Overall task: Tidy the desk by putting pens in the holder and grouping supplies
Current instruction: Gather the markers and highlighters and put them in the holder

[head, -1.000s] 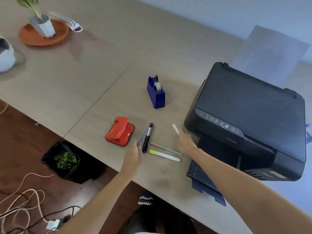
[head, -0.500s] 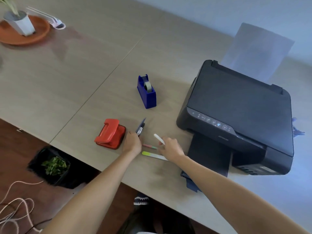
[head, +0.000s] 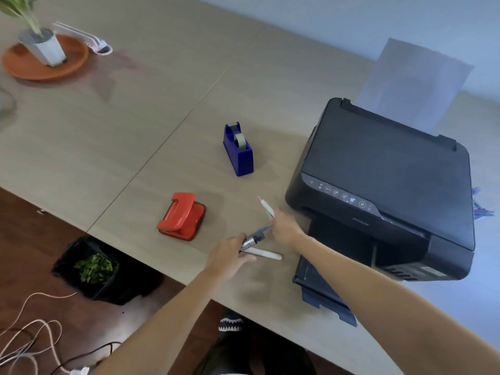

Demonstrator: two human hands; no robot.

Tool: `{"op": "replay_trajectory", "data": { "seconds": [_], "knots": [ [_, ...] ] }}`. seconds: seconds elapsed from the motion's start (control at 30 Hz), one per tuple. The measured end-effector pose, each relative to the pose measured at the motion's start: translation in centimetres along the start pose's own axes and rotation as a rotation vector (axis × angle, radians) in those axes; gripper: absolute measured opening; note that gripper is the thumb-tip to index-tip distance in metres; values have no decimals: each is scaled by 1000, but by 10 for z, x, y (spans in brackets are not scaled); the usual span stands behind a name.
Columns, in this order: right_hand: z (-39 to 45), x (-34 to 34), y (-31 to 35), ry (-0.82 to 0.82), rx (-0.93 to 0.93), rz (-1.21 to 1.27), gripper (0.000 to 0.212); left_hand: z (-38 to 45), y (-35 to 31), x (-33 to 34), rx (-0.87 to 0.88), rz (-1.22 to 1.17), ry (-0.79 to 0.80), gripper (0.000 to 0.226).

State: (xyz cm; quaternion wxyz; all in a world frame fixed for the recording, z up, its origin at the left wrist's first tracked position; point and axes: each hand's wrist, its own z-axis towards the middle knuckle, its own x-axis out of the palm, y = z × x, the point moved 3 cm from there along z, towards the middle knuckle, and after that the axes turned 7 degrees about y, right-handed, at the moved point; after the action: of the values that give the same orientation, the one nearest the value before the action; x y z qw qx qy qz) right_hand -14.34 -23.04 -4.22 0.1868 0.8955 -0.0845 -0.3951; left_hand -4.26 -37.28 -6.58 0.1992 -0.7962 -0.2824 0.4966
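Observation:
My left hand (head: pixel 230 255) grips a black marker (head: pixel 253 240) together with a blue pen, both pointing up and to the right. Under its fingers a white highlighter (head: pixel 266 254) lies flat on the desk. My right hand (head: pixel 284 228) holds a white pen and a thin green pen (head: pixel 265 207), their tips sticking up toward the far side. The two hands are close together near the desk's front edge. A red hole punch (head: pixel 182 216) sits to the left. Farther back stands a blue tape dispenser (head: pixel 238 150). No pen holder is in view.
A black printer (head: pixel 384 185) fills the right side, with its output tray (head: pixel 322 290) jutting over the desk edge. A potted plant on an orange saucer (head: pixel 46 59) stands far left. Below the desk are a black bin (head: pixel 89 269) and cables on the floor.
My left hand lifted the marker and blue pen and swung them to the right. My right hand picked the thin green pen up off the desk. The white highlighter stayed in place.

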Motion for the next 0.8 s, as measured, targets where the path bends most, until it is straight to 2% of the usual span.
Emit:
{"op": "replay_trajectory", "data": {
  "seconds": [0.13, 0.23, 0.4, 0.47, 0.53, 0.6, 0.67, 0.77, 0.8],
  "knots": [
    [-29, -36, 8, -77, -104, 108, 22, 24, -6, 14, 65, 81, 80, 49],
    [-56, -59, 10, -164, -259, 153, 5, 37, -11, 18, 99, 135, 104, 40],
    [-113, -111, 8, -397, -337, 380, 23, 43, -12, 19, 54, 472, 77, 38],
    [-132, -136, -7, -492, -318, 422, 25, 39, -12, 18, -1, 522, 66, 39],
    [-148, -159, -31, -551, -281, 508, 27, 31, -17, 10, -15, 438, 35, 31],
    [-162, -180, -65, -604, -252, 599, 28, 20, -29, -4, 34, 258, -23, 20],
    [-179, -200, -106, -684, -231, 669, 27, 7, -60, -23, 128, 106, -99, 29],
    [-206, -230, -179, -851, -167, 770, 22, -13, -134, -46, 237, -210, -128, 49],
    [-213, -238, -206, -900, -144, 832, 18, -16, -161, -50, 275, -308, -111, 42]
  ]
}}
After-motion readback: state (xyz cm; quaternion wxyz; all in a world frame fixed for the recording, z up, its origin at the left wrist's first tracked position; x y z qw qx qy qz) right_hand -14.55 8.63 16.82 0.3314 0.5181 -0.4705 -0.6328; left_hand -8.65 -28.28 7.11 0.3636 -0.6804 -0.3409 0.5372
